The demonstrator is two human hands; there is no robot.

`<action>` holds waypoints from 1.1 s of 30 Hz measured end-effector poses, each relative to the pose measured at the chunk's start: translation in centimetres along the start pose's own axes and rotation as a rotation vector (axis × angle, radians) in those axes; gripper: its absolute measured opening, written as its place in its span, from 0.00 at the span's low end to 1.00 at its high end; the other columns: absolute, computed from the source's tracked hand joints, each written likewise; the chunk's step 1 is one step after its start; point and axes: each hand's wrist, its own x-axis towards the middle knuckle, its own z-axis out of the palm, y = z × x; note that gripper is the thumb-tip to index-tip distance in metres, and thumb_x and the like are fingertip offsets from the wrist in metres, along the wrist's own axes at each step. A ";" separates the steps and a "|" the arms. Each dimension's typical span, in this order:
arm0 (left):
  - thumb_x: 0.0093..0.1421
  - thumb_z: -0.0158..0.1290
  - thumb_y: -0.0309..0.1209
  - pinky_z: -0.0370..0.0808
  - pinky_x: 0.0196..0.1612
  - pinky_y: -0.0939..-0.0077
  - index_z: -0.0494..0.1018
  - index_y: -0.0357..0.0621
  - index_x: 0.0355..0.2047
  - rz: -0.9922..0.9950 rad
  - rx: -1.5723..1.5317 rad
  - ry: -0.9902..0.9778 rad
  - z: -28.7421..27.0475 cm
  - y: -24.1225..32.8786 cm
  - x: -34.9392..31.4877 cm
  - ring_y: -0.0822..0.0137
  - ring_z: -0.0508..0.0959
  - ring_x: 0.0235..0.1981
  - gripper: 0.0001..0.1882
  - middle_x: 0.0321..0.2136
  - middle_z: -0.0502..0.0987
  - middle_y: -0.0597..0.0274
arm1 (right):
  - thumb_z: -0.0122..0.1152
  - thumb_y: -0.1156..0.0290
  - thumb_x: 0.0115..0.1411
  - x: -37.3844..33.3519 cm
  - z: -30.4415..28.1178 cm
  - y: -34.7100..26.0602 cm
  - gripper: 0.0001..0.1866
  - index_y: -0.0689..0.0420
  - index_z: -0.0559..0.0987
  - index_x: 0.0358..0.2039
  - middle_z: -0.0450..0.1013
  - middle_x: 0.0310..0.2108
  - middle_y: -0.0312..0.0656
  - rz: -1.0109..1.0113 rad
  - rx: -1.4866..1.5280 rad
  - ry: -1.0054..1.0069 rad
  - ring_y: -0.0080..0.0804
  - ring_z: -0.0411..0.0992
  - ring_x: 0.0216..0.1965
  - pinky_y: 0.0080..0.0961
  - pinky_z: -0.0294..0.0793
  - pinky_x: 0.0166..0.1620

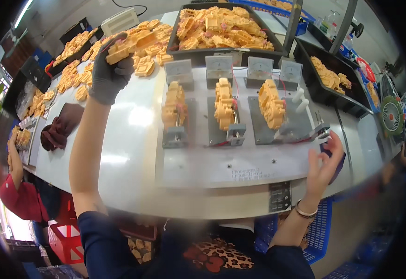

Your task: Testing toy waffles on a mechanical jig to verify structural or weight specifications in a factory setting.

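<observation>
While my gloved left hand point(110, 74) stretches far out, its grip closed on an orange part point(119, 52) beyond the white desk point(128, 153), my bare right hand point(323, 162) hovers loosely open right of the test fixture point(240, 125).

a pale bench point(133, 153) fills the view. at centre a grey fixture plate point(231, 162) lies on it, carrying three upright orange parts point(224, 103) and four small meters point(219, 66). at twelve o'clock sits a black tray point(198, 55) heaped with orange pieces. toward ten o'clock a loose orange pile point(72, 74) spreads over the bench, a dark cloth point(61, 125) just beside it. at two o'clock, another black tray point(324, 93).
</observation>
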 end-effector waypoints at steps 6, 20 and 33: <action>0.67 0.42 0.44 0.58 0.12 0.87 0.69 0.35 0.44 -0.265 -0.157 -0.182 8.7 -1.3 -5.3 0.76 0.60 0.17 0.21 0.21 0.64 0.63 | 0.61 0.79 0.53 1.7 0.1 2.9 0.22 0.57 0.70 0.49 0.64 0.39 0.33 0.115 0.419 -0.165 0.20 0.63 0.37 0.17 0.63 0.39; 0.64 0.46 0.45 0.77 0.34 0.74 0.75 0.41 0.46 -0.148 1.490 -0.255 30.2 -18.8 2.9 0.65 0.80 0.29 0.21 0.28 0.78 0.56 | 0.58 0.82 0.47 1.3 -0.6 3.7 0.17 0.60 0.73 0.40 0.68 0.34 0.33 0.045 0.611 -0.140 0.17 0.62 0.30 0.14 0.62 0.34; 0.67 0.40 0.29 0.80 0.43 0.62 0.62 0.49 0.57 -0.073 2.070 -1.059 30.1 -25.5 1.9 0.51 0.81 0.33 0.18 0.46 0.68 0.50 | 0.62 0.78 0.44 1.8 -0.4 3.8 0.18 0.61 0.74 0.39 0.70 0.31 0.33 -0.008 0.571 -0.132 0.18 0.61 0.26 0.16 0.62 0.31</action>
